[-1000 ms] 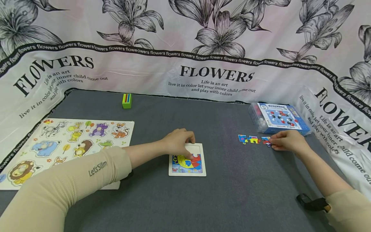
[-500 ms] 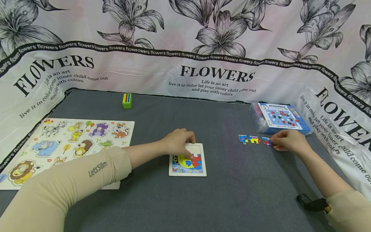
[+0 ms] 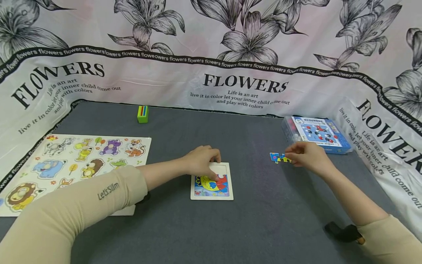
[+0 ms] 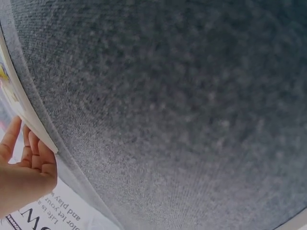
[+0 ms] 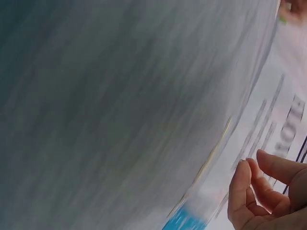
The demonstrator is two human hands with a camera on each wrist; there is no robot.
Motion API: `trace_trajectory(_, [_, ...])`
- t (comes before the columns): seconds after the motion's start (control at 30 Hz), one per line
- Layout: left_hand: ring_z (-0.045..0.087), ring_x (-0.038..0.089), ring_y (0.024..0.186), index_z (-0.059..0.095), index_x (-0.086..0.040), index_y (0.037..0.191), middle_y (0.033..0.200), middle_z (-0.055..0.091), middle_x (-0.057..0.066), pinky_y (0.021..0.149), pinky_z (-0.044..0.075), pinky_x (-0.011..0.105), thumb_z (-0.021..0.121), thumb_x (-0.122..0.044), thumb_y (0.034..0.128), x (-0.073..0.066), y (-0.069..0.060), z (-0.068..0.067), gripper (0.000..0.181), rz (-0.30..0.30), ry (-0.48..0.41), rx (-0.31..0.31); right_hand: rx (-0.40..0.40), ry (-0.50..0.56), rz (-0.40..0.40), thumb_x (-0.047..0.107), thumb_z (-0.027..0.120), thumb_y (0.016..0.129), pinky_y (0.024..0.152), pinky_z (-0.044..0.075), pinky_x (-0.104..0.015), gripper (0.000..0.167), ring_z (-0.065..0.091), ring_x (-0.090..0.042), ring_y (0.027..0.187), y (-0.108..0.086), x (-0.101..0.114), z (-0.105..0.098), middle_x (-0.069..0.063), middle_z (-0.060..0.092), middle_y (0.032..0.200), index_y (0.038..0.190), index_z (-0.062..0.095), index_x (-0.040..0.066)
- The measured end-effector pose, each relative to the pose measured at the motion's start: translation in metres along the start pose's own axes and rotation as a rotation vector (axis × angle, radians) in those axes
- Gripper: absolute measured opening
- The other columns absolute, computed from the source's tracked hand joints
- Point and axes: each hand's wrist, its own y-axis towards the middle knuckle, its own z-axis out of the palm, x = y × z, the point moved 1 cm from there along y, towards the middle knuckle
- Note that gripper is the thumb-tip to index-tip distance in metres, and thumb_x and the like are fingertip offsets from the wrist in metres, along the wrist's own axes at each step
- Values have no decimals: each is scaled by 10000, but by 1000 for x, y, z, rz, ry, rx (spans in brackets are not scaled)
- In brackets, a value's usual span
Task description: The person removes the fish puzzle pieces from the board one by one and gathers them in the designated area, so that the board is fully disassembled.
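A small jigsaw puzzle board with a white frame lies in the middle of the table, its picture blue, yellow and red. My left hand grips it, thumb over its face and fingers at its far edge; the left wrist view also shows those fingers along the edge. To the right, my right hand hovers by a short row of loose puzzle pieces, hiding part of it. In the right wrist view the thumb and fingertips of the right hand stand apart, with nothing visible between them.
A large animal puzzle board lies on the left, partly under the left sleeve. At the back stands a green block with coloured stripes. A clear and blue box sits behind my right hand. Printed cloth hangs behind.
My right hand has moved left from the rightmost loose piece, over the row, and now covers part of it. The left hand has stayed on the puzzle board.
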Motion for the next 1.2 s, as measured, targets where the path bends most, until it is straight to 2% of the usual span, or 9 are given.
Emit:
trace_trajectory(0.27, [464, 195, 1026, 632, -136, 1196, 1083, 562, 67, 817, 412, 272, 830, -367, 773, 6, 1, -6, 521, 53, -13, 77, 38, 40, -128, 216, 639, 956, 706, 590, -276, 216, 682, -147, 786, 1, 50, 34, -135, 712, 1005, 1082, 693, 49])
trace_trajectory(0.47, [481, 182, 1073, 614, -166, 1262, 1147, 554, 54, 878, 442, 267, 850, -306, 751, 11, 0, -16, 580, 90, -28, 173, 100, 109, -163, 214, 674, 932, 724, 593, -291, 194, 690, -183, 811, 6, 78, 60, -98, 706, 955, 1059, 701, 71])
trace_trajectory(0.63, [499, 188, 1080, 589, -177, 1320, 1198, 543, 39, 878, 459, 257, 873, -257, 718, 19, 2, -22, 670, 102, -85, 262, 178, 143, -200, 189, 685, 923, 729, 598, -314, 182, 671, -180, 786, 6, 100, 79, -92, 681, 938, 1058, 701, 67])
trace_trajectory(0.8, [455, 214, 1153, 520, -185, 1408, 1315, 477, 34, 915, 448, 279, 867, -175, 716, 26, 4, -28, 774, 105, -156, 369, 247, 156, -244, 178, 697, 912, 711, 589, -315, 171, 624, -144, 722, 6, 117, 94, -74, 652, 892, 1049, 694, 76])
trace_trajectory(0.93, [423, 231, 1210, 459, -215, 1465, 1395, 404, 30, 948, 446, 299, 865, -126, 712, 31, 6, -32, 860, 108, -169, 437, 301, 164, -281, 182, 693, 909, 690, 580, -313, 167, 625, -145, 705, 6, 128, 105, -56, 645, 870, 1049, 681, 91])
trace_trajectory(1.07, [409, 225, 1250, 435, -251, 1473, 1439, 366, 9, 995, 437, 326, 869, -100, 702, 36, 8, -33, 898, 114, -140, 474, 338, 164, -309, 163, 688, 901, 675, 572, -275, 158, 637, -128, 708, 7, 137, 115, -48, 642, 877, 1045, 674, 99])
trace_trajectory(1.2, [374, 212, 1283, 447, -271, 1458, 1456, 356, 2, 1043, 418, 350, 868, -65, 691, 39, 10, -33, 898, 134, -128, 492, 340, 113, -348, 166, 715, 885, 631, 524, -227, 173, 592, -98, 681, 7, 143, 123, -23, 631, 863, 1047, 676, 121])
